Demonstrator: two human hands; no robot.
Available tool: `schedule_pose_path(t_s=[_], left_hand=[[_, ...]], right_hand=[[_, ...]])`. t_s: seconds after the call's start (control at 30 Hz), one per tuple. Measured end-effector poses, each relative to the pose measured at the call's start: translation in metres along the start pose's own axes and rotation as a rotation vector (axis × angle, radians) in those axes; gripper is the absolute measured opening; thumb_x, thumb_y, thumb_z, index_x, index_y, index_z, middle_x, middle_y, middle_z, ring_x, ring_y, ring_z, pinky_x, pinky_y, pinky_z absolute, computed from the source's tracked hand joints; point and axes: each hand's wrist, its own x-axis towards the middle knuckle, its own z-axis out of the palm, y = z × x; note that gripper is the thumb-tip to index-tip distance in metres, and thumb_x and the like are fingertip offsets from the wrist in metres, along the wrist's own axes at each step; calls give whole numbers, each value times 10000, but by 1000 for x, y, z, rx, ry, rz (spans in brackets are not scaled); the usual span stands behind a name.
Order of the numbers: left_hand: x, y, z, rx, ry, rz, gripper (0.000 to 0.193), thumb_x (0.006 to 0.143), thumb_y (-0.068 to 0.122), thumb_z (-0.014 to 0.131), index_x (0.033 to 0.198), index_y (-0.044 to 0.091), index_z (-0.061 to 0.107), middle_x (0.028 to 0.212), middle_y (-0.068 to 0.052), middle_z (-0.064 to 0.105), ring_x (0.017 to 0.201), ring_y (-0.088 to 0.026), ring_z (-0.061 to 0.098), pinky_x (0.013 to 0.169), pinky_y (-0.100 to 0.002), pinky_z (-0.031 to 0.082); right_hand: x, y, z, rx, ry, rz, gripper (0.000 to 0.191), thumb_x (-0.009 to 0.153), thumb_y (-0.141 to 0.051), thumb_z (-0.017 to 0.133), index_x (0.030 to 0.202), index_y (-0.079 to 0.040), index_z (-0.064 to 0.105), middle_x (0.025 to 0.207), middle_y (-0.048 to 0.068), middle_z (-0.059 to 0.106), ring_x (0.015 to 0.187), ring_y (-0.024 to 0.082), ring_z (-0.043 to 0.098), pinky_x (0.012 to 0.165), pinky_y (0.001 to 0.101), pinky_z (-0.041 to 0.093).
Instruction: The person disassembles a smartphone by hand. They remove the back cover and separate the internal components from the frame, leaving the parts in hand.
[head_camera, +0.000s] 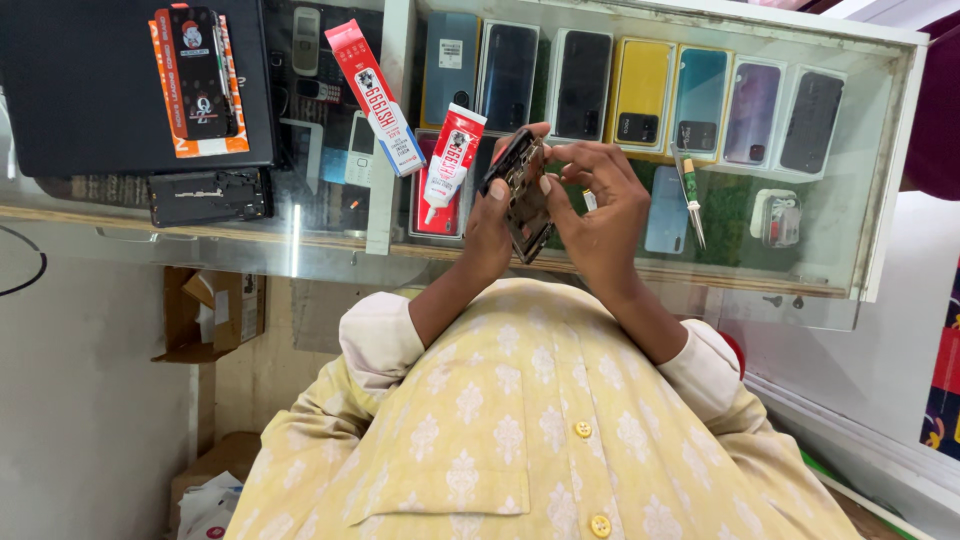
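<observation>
Setting: glass shop counter filling the upper half of the frame, with rows of phones displayed under the glass.
Left hand: left hand, at centre of the frame, is wrapped around the lower side of an opened phone, thumb along its edge.
Right hand: right hand, just right of centre, has its fingers curled over the phone, fingertips pressing on its upper end and exposed inside.
Phone: held tilted above the counter between both hands, dark, its inner parts facing up.
Glue tube: red and white glue tube lies on the glass just left of the hands.
Glue box: matching long red and white box lies further up and left, slanted.
Tweezers: tweezers rest on the glass to the right of the hands.
Phone part: dark phone back or frame lies at the left of the counter.
Packet: orange packet sits on a black laptop in the upper left.
Clothing: pale yellow patterned shirt fills the lower centre.
</observation>
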Motion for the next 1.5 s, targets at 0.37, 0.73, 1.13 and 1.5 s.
schedule_pose_path(t_s=[0.37, 0.73, 1.13, 1.5], left_hand=[[2, 9, 9, 324, 2, 144, 965, 983, 783, 474, 1549, 4, 413, 1419, -109, 460, 1359, -194, 458, 1229, -364, 363], [1, 10, 6, 491, -15, 210, 951, 1014, 782, 378, 1547, -4, 419, 1457, -127, 414, 1398, -223, 467, 1228, -399, 390], [0, 10, 2, 599, -91, 287, 922, 1027, 754, 397, 1559, 2, 397, 1438, -132, 413, 1319, -222, 488, 1147, -350, 423], [2, 6, -5, 806, -181, 417, 787, 1094, 641, 377, 1563, 9, 365, 1566, -165, 456, 1381, -289, 436, 1207, -398, 359]], right_hand=[[-1, 4, 0, 312, -46, 311, 100, 953, -43, 734, 1001, 29, 683, 904, 16, 726, 833, 66, 662, 765, 214, 564], [2, 10, -1, 579, -117, 537, 162, 952, -139, 756, 1011, -2, 693, 923, 24, 710, 840, 83, 644, 781, 261, 541], [4, 32, -6, 639, -180, 630, 120, 948, -133, 748, 956, -15, 726, 907, 13, 714, 860, 69, 631, 828, 230, 497], [1, 43, -3, 558, -98, 545, 100, 929, -13, 591, 910, 5, 687, 858, 3, 669, 787, 49, 575, 763, 203, 478]])
